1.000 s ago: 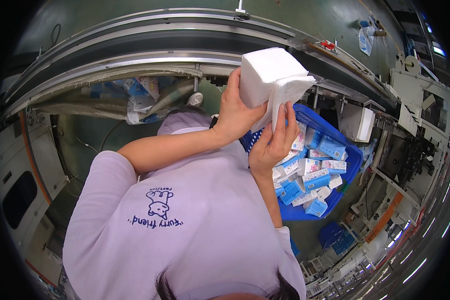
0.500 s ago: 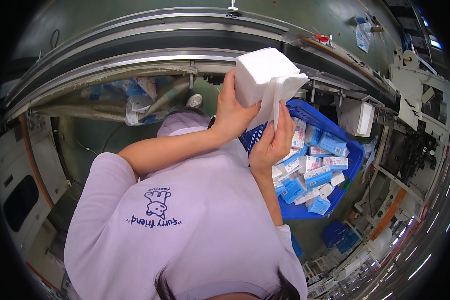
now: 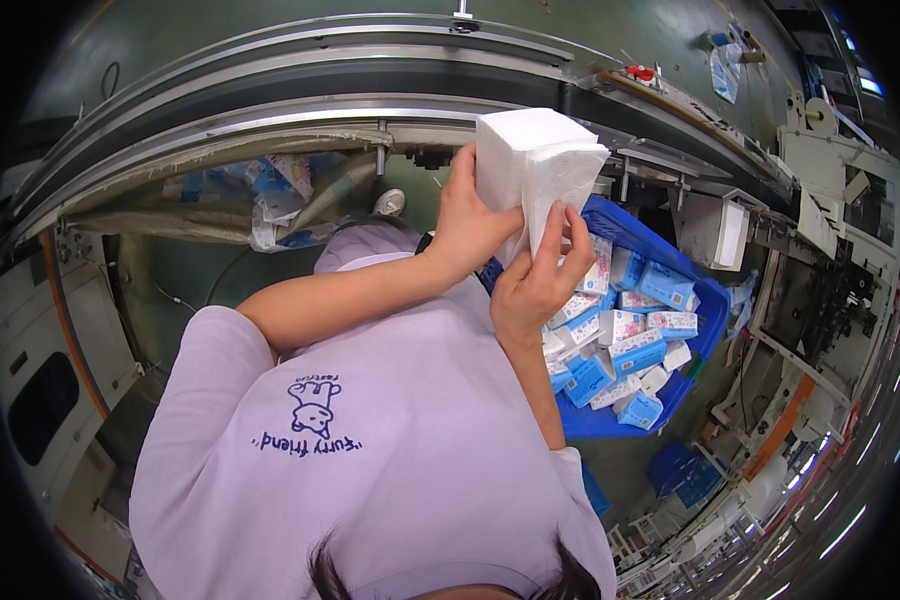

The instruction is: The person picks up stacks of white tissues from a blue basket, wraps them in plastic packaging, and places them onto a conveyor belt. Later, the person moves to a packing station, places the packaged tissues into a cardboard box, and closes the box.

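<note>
A thick white stack of folded tissues point(image 3: 515, 135) is held up in front of my chest, close to the conveyor's near edge. My left hand point(image 3: 468, 215) grips it from the left, with the thumb across the near side and the fingers behind. On the right side, several top sheets point(image 3: 562, 180) stand a little apart from the stack. My right hand point(image 3: 542, 275) pinches their lower edge, the fingertips pressed on the outer sheet. Part of the left fingers is hidden behind the stack.
Beside my right arm stands a blue plastic basket point(image 3: 712, 318) holding several blue-and-white tissue packs point(image 3: 638, 352). A long conveyor point(image 3: 270, 88) with metal rails runs across the far side. Below it hangs a cloth sling point(image 3: 160, 218) with plastic wrappers. Machines line the right point(image 3: 820, 190).
The loose sheets have come nearer the stack, and their outer face now turns more toward me. My right hand has shifted slightly left and down; the stack has dropped a little.
</note>
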Tool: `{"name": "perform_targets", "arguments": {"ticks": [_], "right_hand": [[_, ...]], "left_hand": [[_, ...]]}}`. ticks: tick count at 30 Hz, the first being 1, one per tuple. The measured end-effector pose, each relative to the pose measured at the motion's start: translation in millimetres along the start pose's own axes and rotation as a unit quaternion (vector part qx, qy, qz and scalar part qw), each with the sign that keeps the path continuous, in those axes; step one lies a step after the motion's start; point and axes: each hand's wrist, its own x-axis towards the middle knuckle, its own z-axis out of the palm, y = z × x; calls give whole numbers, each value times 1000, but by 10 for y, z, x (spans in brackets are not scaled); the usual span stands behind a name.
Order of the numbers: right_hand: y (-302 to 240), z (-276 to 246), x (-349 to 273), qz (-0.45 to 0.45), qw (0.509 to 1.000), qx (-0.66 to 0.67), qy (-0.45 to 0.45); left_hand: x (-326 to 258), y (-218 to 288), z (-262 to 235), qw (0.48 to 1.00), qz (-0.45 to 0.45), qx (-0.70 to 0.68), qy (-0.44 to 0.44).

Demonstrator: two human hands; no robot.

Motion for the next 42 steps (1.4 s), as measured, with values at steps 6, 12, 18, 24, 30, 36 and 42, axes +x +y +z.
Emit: {"name": "perform_targets", "arguments": {"ticks": [6, 12, 18, 24, 30, 36, 42], "right_hand": [[16, 25, -11, -31, 999, -32, 9], [19, -12, 0, -24, 998, -53, -10], [95, -272, 175, -84, 982, 79, -149], [580, -214, 5, -263, 962, -59, -54], [196, -646, -76, 265, 826, 480, -127], [536, -364, -314, 409, 630, 654, -89], [1924, -291, -553, 430, 669, 595, 115]], "left_hand": [[-25, 6, -13, 1000, -11, -18, -5], [-86, 31, -87, 992, -13, -93, -88], [-80, 103, -229, 979, -115, -141, -93], [19, 386, -288, 927, -281, -165, -184], [518, 180, -693, 963, -160, -32, -212], [283, 586, -477, 888, -136, 49, -437], [816, 657, -477, 946, -173, 52, -270]]}}
